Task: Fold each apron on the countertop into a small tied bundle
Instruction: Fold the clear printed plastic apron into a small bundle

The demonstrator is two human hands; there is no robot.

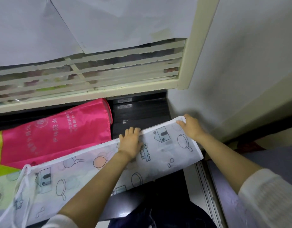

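Dark countertop bears pink apron, white printed apron.

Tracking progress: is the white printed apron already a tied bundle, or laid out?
Laid out: the white printed apron is a long untied strip, left hand pressing its edge, right hand pinching its corner.

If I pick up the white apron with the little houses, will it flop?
Probably floppy: the white apron is thin cloth that drapes past the countertop edge. Likely light too: you can partly see through it.
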